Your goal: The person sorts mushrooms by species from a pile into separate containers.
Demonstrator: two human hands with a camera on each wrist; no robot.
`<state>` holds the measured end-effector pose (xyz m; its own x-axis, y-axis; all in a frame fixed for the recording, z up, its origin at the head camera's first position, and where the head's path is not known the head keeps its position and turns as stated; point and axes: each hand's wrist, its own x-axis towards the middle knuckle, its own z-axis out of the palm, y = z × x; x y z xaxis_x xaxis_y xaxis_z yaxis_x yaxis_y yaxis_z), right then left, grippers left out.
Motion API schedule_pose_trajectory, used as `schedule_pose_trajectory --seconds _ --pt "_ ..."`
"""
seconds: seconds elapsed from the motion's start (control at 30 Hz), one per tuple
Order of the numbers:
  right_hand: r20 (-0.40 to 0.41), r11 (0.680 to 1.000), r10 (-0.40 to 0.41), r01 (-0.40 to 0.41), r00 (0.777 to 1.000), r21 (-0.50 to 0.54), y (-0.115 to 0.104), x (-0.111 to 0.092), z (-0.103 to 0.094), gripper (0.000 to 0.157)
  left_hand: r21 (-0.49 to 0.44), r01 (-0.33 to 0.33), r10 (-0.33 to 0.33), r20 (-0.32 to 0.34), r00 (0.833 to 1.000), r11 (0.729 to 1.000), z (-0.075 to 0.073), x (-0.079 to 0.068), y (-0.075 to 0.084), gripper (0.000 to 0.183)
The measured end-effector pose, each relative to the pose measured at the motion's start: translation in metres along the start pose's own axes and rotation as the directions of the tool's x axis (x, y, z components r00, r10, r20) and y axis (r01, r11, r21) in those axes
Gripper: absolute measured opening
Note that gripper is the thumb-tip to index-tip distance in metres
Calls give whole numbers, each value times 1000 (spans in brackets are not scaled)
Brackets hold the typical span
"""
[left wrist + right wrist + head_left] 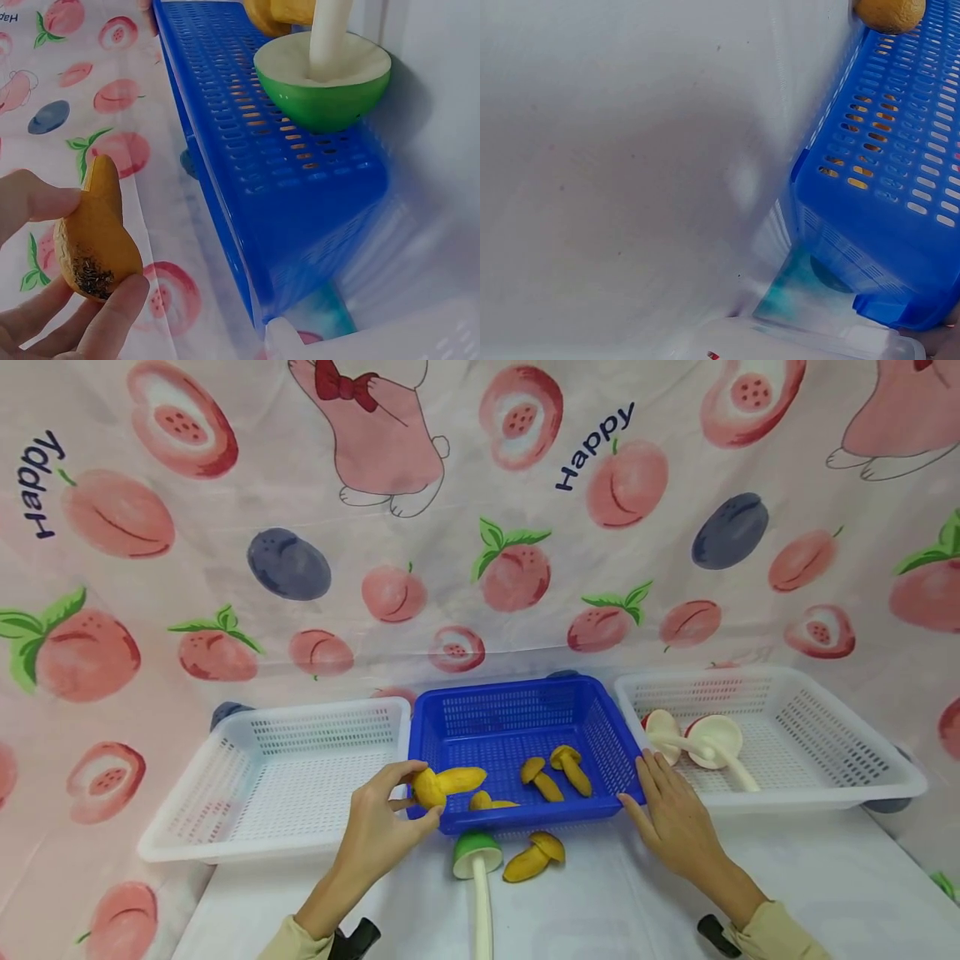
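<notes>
My left hand (pixel 384 818) pinches a yellow toy mushroom (pixel 431 788) between thumb and fingers, over the near left corner of the blue basket (pixel 525 815). In the left wrist view a dark speckled patch marks that mushroom (pixel 105 232). With fingers extended, my right hand (pixel 675 822) rests at the basket's right rim; only a sliver of it enters the right wrist view. Inside the basket lie several yellow mushrooms, such as one (pixel 572 770) on the right. In front of it are another yellow mushroom (pixel 534 858) and a green-capped mushroom (pixel 477 852) with a long white stem.
To the left stands a white basket (pixel 247 850) with nothing seen inside. A second white basket (pixel 817 798) on the right holds red-capped, white-stemmed mushrooms (pixel 716 743). A fruit-patterned cloth (pixel 450 568) hangs behind the white-covered table (pixel 615 902).
</notes>
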<state>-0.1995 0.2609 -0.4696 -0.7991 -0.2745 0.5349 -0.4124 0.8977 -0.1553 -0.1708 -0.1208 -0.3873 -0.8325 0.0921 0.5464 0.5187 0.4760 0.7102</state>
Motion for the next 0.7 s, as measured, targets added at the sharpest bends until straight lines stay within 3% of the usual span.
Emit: schedule_pose_trajectory --seconds 0.27,0.4,0.7 --pt "9 1000 6 -6 1000 -1 -1 0 1 62 5 51 -51 29 998 999 7 15 -6 48" --pt "10 1000 10 -10 1000 -5 -1 0 0 62 -5 99 -99 53 994 995 12 22 -14 48" --pt "4 1000 -2 2 1000 -6 -1 2 -4 62 46 132 -136 78 988 990 22 33 -34 49"
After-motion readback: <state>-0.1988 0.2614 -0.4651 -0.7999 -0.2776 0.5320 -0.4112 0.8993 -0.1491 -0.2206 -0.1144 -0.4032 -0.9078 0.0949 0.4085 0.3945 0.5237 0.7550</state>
